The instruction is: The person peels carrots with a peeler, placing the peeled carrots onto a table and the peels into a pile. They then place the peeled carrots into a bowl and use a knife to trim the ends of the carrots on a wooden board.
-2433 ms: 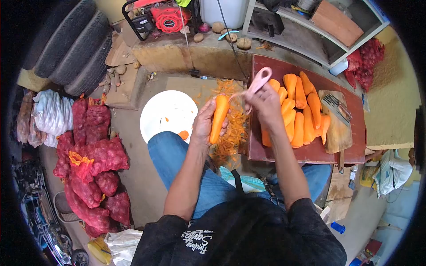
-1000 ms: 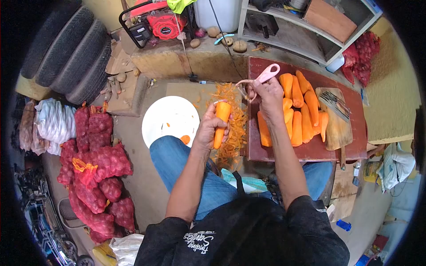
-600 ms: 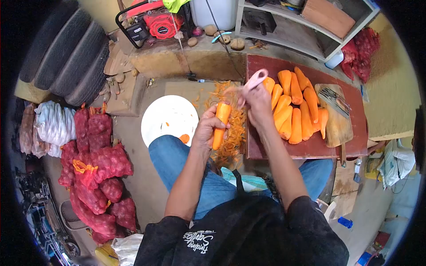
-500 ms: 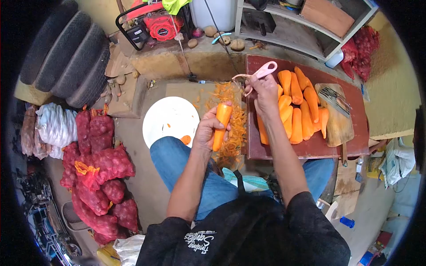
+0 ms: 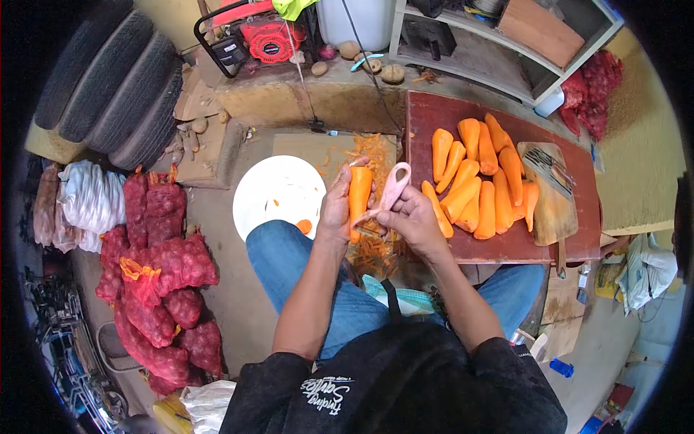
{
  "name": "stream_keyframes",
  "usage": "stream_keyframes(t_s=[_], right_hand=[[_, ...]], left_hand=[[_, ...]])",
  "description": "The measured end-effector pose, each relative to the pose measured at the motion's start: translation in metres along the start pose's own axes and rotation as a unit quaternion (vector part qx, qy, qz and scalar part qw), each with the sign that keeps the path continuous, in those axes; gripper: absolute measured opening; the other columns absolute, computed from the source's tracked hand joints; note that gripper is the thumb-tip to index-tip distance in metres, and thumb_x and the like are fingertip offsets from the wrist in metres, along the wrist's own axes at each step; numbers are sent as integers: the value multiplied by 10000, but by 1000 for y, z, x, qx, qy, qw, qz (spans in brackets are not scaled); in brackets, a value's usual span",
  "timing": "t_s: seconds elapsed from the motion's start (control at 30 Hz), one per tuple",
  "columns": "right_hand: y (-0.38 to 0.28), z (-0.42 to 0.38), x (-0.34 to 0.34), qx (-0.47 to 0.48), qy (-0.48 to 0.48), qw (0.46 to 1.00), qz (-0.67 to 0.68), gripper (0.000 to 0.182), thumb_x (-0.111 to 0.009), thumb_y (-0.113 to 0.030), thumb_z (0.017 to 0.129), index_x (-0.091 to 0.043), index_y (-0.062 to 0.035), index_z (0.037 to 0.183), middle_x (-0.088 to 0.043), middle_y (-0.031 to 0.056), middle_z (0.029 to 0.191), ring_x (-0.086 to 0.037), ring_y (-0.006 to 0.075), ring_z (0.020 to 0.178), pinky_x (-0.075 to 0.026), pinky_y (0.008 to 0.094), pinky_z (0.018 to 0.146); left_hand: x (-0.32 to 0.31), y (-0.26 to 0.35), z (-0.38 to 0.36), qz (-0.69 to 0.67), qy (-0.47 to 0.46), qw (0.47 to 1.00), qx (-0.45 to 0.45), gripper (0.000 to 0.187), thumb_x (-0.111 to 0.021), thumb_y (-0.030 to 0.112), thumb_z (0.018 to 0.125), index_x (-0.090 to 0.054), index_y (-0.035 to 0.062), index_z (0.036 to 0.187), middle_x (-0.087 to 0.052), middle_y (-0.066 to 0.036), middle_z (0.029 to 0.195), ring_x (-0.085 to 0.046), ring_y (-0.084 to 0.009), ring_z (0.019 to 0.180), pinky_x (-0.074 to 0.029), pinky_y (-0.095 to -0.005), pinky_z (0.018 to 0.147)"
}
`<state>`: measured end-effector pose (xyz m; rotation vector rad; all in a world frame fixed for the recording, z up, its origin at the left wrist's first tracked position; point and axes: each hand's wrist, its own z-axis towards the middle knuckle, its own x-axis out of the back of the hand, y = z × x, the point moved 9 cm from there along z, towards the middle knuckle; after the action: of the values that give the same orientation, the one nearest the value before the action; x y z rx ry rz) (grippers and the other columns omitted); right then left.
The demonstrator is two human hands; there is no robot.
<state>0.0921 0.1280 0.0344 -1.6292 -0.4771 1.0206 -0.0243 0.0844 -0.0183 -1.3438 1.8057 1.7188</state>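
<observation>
Orange tapered carrot (image 5: 360,189), one, clasped in left hand (image 5: 336,208); pink-handled peeler (image 5: 392,192), one, pinched in right hand (image 5: 413,220), beside carrot's lower end; smooth orange carrots (image 5: 486,210), at least twelve, on reddish-brown rectangular table (image 5: 428,110), one.

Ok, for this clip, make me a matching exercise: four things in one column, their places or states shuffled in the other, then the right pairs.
Things:
1. peeler
2. cutting board
3. basin
4. peelings

Places and states:
A. strewn between the basin and the table
B. white, with a few orange bits in it
C. pink, in the right hand
D. wooden, on the dark red table

Pairs: 1-C, 2-D, 3-B, 4-A
</observation>
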Motion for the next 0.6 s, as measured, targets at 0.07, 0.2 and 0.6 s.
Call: stream_keyframes(t_s=[0.07, 0.2, 0.6], right_hand=[[-4, 11, 9, 28, 25, 999, 6, 282, -706, -58, 915, -541, -1, 1136, -690, 77, 921, -656, 128, 741, -541, 266, 627], [-35, 56, 47, 131, 116, 984, -33, 227, -695, -66, 921, -539, -16, 1079, -663, 61, 858, -642, 121, 715, -526, 263, 600], [-34, 70, 46, 106, 111, 988, 1, 244, -714, -73, 903, -544, -29, 1072, -648, 46, 848, -598, 88, 633, -501, 239, 543]], left_hand=[[-1, -4, -2, 7, 34, 999, 10, 474, -414, 461, 1072, -529, 108, 1367, -625, -89, 891, -597, -155, 645, -514, -272, 540], [-4, -7, -9, 19, -29, 999, 40, 501, -417, 488, 1061, -543, 71, 1309, -629, -100, 898, -605, -161, 642, -499, -292, 473], [-5, -8, -5, 56, -30, 998, 7, 435, -421, 452, 1073, -570, 96, 1274, -625, -72, 864, -591, -141, 652, -501, -256, 543]])
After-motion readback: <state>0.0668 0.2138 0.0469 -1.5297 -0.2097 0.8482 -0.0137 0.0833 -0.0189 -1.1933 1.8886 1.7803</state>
